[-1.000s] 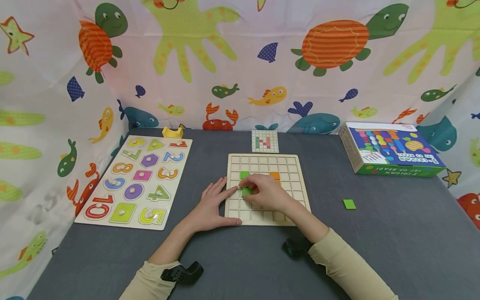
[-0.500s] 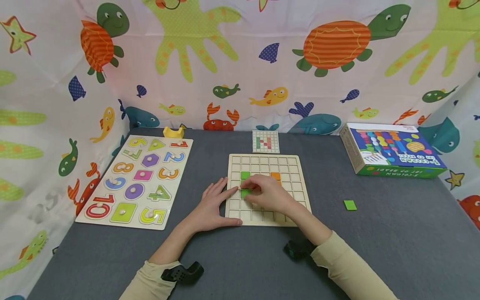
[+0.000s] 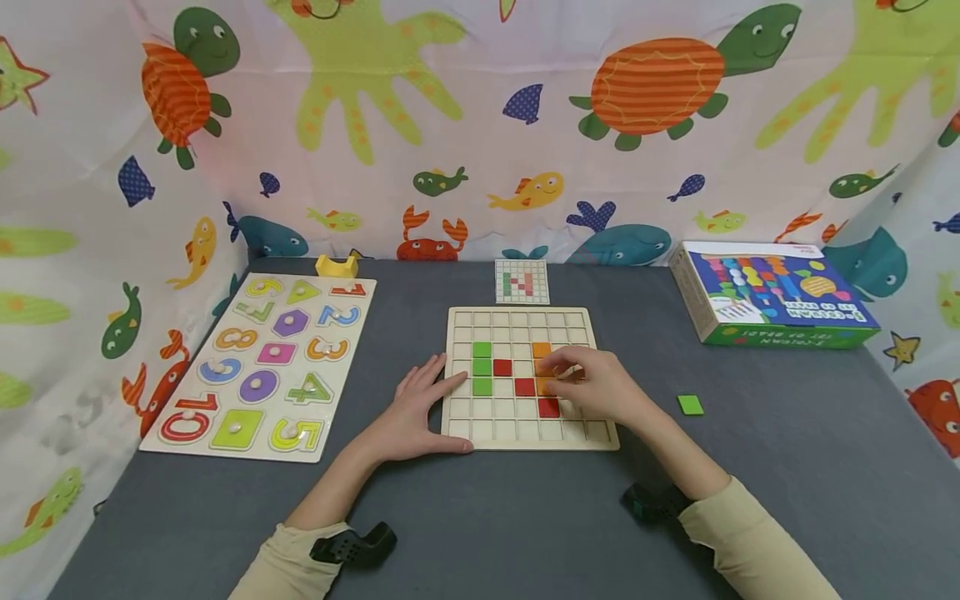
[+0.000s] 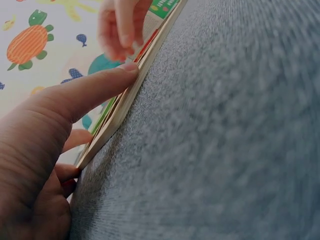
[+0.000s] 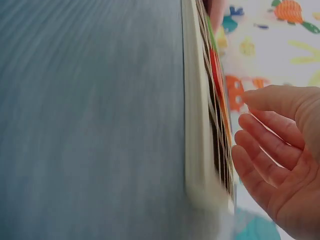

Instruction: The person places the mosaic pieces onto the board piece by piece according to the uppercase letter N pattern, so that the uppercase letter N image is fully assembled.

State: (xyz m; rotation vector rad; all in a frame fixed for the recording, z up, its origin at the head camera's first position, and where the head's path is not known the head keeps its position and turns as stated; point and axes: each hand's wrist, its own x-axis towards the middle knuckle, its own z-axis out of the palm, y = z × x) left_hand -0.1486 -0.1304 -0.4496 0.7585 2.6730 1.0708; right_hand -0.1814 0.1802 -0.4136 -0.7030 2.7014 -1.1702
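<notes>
A wooden grid board [image 3: 465, 429] lies on the table. A column of green tiles [image 3: 482, 367] sits in its left cells, a column of orange tiles [image 3: 541, 350] toward the right. Between them, red tiles [image 3: 502, 367] step down diagonally to the right. My left hand [image 3: 408, 417] is spread along the board's left side, thumb at the near corner and fingertips at the edge. In the left wrist view its thumb [image 4: 100, 90] lies straight against the rim. My right hand [image 3: 592, 383] hovers over the orange column, fingers softly bent and parted, holding nothing in the right wrist view.
Behind the board lies a small pattern card [image 3: 522, 282]. A loose green tile [image 3: 690, 405] is to the right, in front of a colourful box [image 3: 776, 296]. At left lies a number-and-shape puzzle board [image 3: 258, 367], with a yellow piece [image 3: 337, 266] behind it.
My right hand has moved right, from the green tiles to the orange ones, uncovering the lower green tile and the red diagonal. The left hand stays at the board's edge.
</notes>
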